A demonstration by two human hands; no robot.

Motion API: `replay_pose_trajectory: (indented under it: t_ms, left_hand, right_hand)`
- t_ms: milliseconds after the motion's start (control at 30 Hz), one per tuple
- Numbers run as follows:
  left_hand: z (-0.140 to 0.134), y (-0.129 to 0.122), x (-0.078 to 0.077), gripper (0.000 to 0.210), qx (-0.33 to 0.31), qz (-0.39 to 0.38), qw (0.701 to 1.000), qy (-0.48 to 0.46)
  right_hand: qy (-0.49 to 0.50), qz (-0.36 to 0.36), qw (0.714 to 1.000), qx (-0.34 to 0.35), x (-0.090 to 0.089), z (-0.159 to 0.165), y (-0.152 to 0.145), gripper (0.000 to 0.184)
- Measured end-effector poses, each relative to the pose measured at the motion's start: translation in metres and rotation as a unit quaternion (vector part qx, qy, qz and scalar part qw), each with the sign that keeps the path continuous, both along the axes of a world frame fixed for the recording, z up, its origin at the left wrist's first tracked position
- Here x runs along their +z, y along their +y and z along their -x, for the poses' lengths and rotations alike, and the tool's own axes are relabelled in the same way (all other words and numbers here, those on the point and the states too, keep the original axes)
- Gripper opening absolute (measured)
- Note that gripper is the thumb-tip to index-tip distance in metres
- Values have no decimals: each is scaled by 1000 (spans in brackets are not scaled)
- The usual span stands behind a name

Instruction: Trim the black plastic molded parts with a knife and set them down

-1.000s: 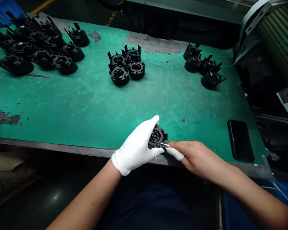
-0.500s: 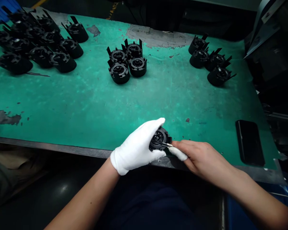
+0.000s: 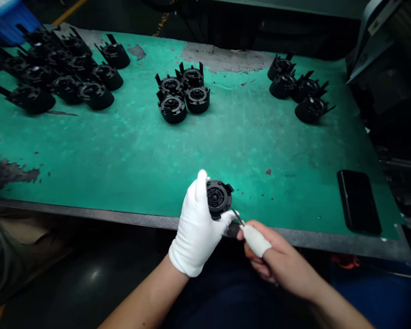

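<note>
My left hand (image 3: 197, 224), in a white glove, is wrapped round a black round plastic housing (image 3: 218, 199) near the front edge of the bench. The housing's ribbed round face is turned up toward me, and a tab sticks out at its upper right. My right hand (image 3: 265, 249) is bare apart from a white cover on the thumb. It grips a thin blade-like tool (image 3: 239, 217), whose tip lies by the housing's lower right rim, close to my gloved thumb. The tool's handle is hidden in my fingers.
Several similar black housings stand on the green bench top (image 3: 130, 155): a centre group (image 3: 173, 107), a right group (image 3: 311, 108) and a larger left cluster (image 3: 96, 95). A black phone (image 3: 359, 201) lies at the right. A blue bin (image 3: 12, 23) is at the back left.
My left hand has turned more upright and shifted the housing slightly left. My right hand has drawn the tool from the housing's face down to its lower right rim.
</note>
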State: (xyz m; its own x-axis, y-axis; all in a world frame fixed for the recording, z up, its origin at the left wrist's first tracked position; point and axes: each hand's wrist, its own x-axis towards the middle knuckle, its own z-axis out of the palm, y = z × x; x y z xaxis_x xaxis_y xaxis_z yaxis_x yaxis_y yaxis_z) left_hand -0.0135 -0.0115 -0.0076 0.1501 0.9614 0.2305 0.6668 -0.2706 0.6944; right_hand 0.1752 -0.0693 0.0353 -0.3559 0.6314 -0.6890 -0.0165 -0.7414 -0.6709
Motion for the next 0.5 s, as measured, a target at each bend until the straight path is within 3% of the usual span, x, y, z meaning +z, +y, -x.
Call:
replay_pose_trajectory:
  t_ms: [100,267,333,433,500]
  left_hand:
    - [-1,-7,-2,103,16,3,1000,2]
    - [2,-1,4,92,28,24,999,8]
    - [2,1,4,90,32,19,999,13]
    - [3,1,1,90,28,1,999,32]
    - [4,1,-2,92,26,-17,999,35]
  right_hand:
    - [110,88,983,-119,-9,36,-29,14]
    - [167,85,967,-175,-4,60,-27,13]
    - [162,60,972,-157,3,61,-24,10]
    - [189,2,981,-49,15,68,-24,23]
    - [231,24,971,-53,17,76,-25,32]
